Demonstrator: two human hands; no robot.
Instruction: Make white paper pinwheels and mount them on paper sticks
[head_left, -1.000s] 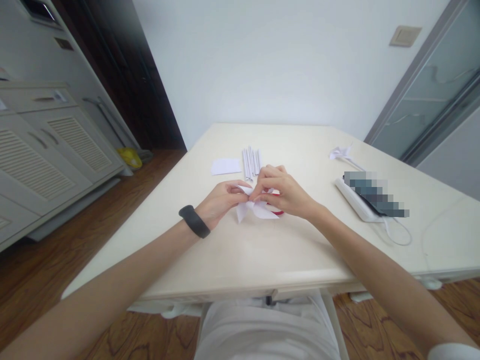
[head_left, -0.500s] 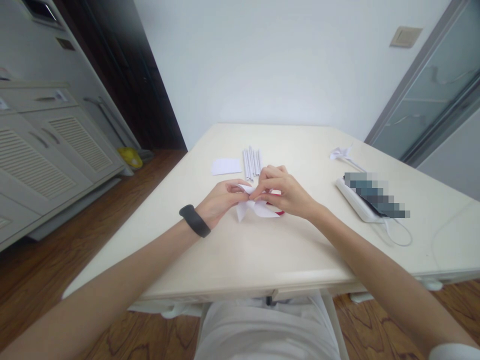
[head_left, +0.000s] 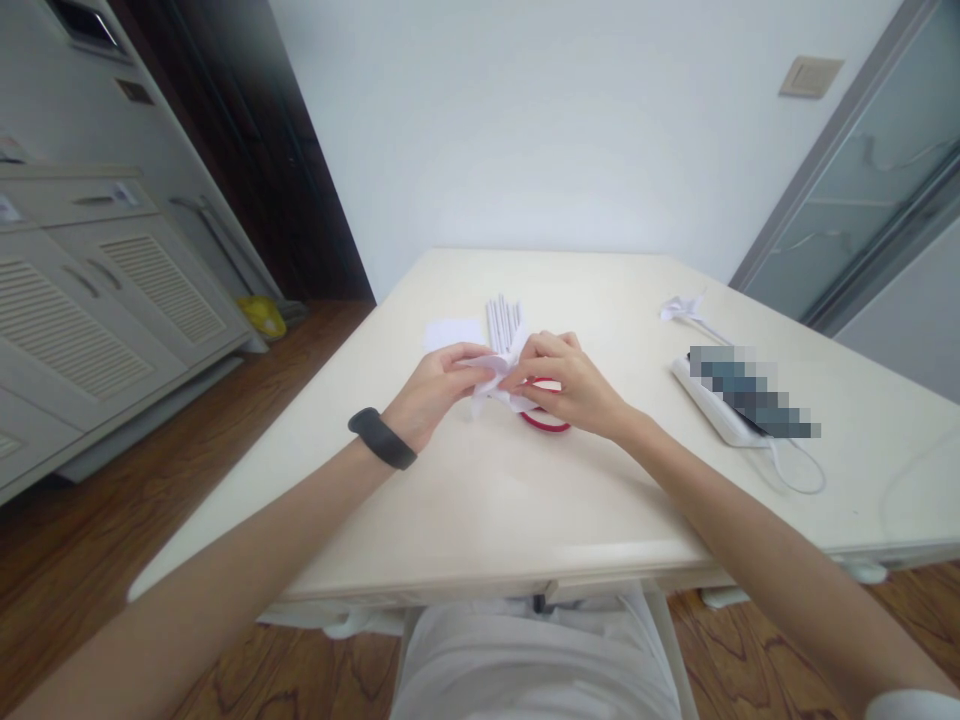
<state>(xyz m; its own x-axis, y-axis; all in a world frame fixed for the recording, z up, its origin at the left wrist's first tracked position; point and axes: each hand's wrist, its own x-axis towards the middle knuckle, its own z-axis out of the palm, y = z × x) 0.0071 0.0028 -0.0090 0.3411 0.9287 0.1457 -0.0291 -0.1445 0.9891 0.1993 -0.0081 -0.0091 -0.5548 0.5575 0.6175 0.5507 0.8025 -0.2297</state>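
Note:
Between my two hands, over the middle of the table, is a white paper pinwheel (head_left: 489,376) with bent blades. My left hand (head_left: 442,388), below a black wristband, pinches its left side between thumb and fingers. My right hand (head_left: 561,378) is closed on the paper near its centre, thumb against fingers. Under my right hand lies a pair of red-handled scissors (head_left: 546,424), partly covered by the hand and paper. Just beyond the hands lie several rolled paper sticks (head_left: 505,322) side by side, with white paper sheets (head_left: 453,332) left of them.
At the right of the table (head_left: 480,520) lies another paper pinwheel on a stick (head_left: 681,308). Nearer stands a white device (head_left: 712,405) with a blurred dark object (head_left: 754,392) on top and a white cable (head_left: 799,470). A wall closes off the far edge.
The paper has turned in my fingers, so a blade now points up and away. My left hand has shifted slightly left. More of the red scissor handles shows.

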